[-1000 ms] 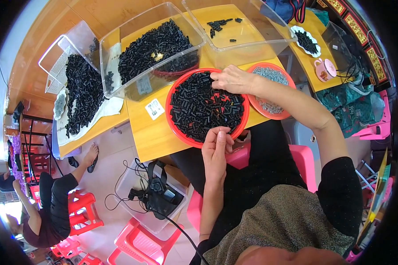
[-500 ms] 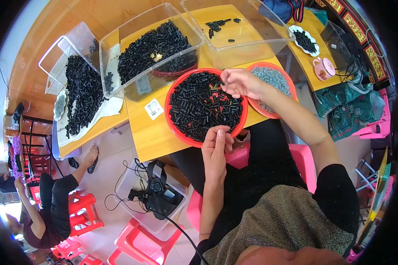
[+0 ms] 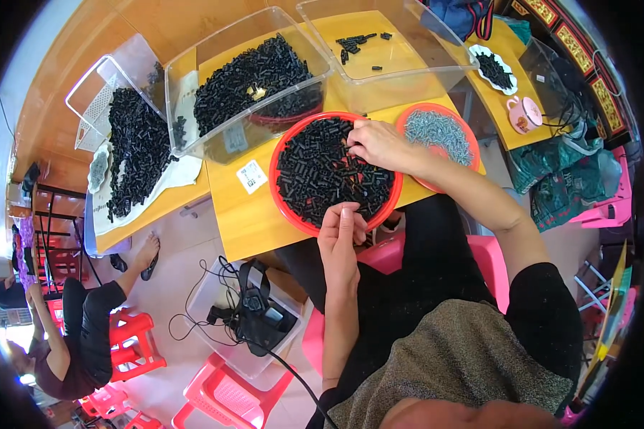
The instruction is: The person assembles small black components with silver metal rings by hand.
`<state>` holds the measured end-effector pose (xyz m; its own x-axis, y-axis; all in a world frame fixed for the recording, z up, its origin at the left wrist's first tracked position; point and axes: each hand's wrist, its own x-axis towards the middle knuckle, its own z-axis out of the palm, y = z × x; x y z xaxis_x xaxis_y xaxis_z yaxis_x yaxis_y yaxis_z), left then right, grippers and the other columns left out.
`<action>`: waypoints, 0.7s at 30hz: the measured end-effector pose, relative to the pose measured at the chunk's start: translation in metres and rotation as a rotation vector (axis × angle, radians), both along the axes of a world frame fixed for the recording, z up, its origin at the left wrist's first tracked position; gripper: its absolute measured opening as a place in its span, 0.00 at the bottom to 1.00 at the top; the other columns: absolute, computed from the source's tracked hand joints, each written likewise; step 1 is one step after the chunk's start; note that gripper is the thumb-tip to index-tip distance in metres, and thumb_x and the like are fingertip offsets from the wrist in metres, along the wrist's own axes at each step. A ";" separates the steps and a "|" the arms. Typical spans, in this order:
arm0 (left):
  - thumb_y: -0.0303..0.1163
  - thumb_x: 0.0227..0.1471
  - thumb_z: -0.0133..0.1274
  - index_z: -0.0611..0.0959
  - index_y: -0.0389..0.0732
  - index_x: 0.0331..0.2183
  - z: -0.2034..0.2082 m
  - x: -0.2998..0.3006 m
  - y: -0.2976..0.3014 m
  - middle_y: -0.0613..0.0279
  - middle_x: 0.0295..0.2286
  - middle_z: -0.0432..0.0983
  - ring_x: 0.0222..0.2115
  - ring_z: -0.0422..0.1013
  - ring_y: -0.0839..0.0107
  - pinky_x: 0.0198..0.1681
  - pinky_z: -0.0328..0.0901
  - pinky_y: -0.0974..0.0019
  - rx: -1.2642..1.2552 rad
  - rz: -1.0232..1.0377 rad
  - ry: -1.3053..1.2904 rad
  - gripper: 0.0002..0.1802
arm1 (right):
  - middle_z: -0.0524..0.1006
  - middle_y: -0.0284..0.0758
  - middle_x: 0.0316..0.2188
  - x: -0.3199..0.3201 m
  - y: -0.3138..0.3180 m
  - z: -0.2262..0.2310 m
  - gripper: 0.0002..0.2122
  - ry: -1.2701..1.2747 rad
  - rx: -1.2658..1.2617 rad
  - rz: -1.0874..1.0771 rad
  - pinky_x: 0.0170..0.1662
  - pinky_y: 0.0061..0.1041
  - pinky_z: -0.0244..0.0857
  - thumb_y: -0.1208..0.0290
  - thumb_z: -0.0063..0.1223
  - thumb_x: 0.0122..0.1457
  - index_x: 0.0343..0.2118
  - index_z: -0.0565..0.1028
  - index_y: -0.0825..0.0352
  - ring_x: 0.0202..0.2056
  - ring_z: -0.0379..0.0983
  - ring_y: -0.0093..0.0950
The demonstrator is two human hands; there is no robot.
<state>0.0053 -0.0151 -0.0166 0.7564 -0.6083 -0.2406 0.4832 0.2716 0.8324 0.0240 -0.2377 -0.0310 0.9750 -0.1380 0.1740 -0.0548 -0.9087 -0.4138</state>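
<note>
A red bowl [image 3: 282, 207] full of small black tubular plastic pieces [image 3: 311, 168] sits on the table before me. My right hand [image 3: 383, 146] reaches in from the right over the bowl's far right part. Its fingertips are pinched together down at the black pieces; whatever is between them is hidden. At the bowl's near rim, my left hand [image 3: 341, 230] is held with fingers curled and thumb pressed to them. I cannot make out what it holds. A second red bowl [image 3: 472, 154], holding small silvery metal pieces [image 3: 436, 132], stands just right of my right hand.
Behind the bowl stand clear plastic bins [image 3: 179, 136] with black pieces. More black pieces [image 3: 132, 157] lie heaped on a white cloth at left. A scalloped white dish [image 3: 514, 87] and pink mug [image 3: 524, 114] are at the far right. Another person [image 3: 79, 343] sits at lower left.
My right hand has turned over and come down among the black pieces, from above the bowl's far right rim. My left hand has shifted slightly left at the near rim.
</note>
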 end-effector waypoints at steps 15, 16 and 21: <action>0.31 0.57 0.48 0.74 0.36 0.47 -0.013 -0.001 -0.006 0.58 0.34 0.78 0.29 0.75 0.76 0.30 0.69 0.78 0.015 0.078 0.081 0.17 | 0.78 0.32 0.23 -0.049 0.042 0.057 0.08 0.454 0.917 0.127 0.32 0.17 0.66 0.69 0.55 0.55 0.31 0.79 0.69 0.25 0.71 0.16; 0.31 0.57 0.48 0.74 0.36 0.47 -0.013 -0.001 -0.006 0.58 0.34 0.78 0.29 0.75 0.76 0.30 0.69 0.78 0.014 0.079 0.078 0.17 | 0.78 0.32 0.23 -0.045 0.039 0.058 0.08 0.452 0.916 0.129 0.32 0.17 0.66 0.69 0.55 0.55 0.31 0.79 0.69 0.25 0.71 0.16; 0.32 0.56 0.49 0.76 0.37 0.43 -0.011 0.002 -0.004 0.57 0.32 0.78 0.27 0.74 0.77 0.29 0.68 0.78 -0.034 0.114 0.190 0.14 | 0.75 0.38 0.25 -0.011 0.012 0.020 0.04 -0.187 0.311 0.016 0.32 0.32 0.67 0.74 0.56 0.48 0.27 0.77 0.67 0.28 0.73 0.34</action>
